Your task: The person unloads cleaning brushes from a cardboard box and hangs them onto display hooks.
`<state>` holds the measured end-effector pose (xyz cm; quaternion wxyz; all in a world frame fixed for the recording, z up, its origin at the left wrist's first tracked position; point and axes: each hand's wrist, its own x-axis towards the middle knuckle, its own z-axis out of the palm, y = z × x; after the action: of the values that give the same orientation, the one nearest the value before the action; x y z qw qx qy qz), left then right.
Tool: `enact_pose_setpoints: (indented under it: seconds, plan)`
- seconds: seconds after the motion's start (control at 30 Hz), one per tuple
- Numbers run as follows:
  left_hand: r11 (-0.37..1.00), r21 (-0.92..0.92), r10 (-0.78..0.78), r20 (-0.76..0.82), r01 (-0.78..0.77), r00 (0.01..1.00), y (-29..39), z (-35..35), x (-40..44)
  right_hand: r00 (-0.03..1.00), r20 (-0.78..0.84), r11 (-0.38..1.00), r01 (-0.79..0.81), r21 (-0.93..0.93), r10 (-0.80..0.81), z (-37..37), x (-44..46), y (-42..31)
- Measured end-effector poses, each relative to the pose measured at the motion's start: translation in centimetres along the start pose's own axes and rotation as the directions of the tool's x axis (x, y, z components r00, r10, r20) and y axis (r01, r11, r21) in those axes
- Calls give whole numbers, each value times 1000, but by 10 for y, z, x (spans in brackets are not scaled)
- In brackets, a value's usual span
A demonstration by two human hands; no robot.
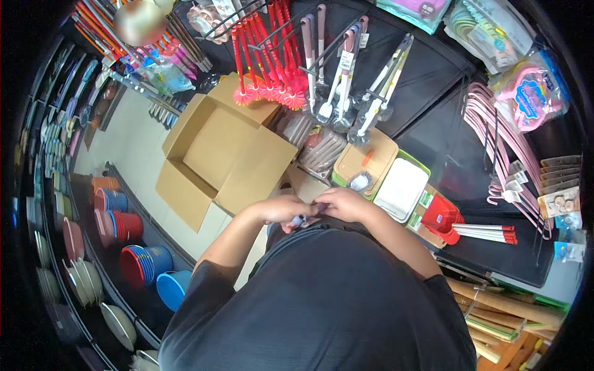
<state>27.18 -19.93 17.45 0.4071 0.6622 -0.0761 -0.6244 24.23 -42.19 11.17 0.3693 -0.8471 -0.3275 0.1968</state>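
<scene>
Close in front of my dark shirt, both hands meet at waist height. My left hand [283,209] is closed, with a small purple-grey object [298,221] showing under its fingers. Fingers bent, my right hand [344,204] pinches at the same spot, where a bit of purple shows between the two hands. What kind of object it is, I cannot make out, as the hands cover most of it. A round-headed brush [359,181] lies just beyond my right hand, by a tan-lidded box [370,162] and a white-lidded green box [402,188].
An open cardboard box [213,148] stands on the floor ahead. Red-handled brushes [263,62] and white-handled brushes [344,77] hang from rack hooks. Pink hangers [504,148] hang at right, near a red container [440,217]. Stacked buckets [148,263] line the left shelf.
</scene>
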Motion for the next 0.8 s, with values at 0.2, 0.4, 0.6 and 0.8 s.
enact_pose_setpoints:
  seconds: [0.2,0.4,0.6,0.8]
  plan:
    - [813,-249,429,-354,-526,831,12,-15,15,860,-383,941,-295,165,337,-7,5,0]
    - [655,254,706,-542,-712,456,34,-27,31,755,-560,936,-325,133,341,-19,43,4]
    - [600,521,776,-563,-607,284,55,-72,46,733,-618,945,-324,49,284,-23,87,12]
    - [467,657,879,-421,-592,226,70,-123,54,613,-653,875,-453,171,445,-40,118,5]
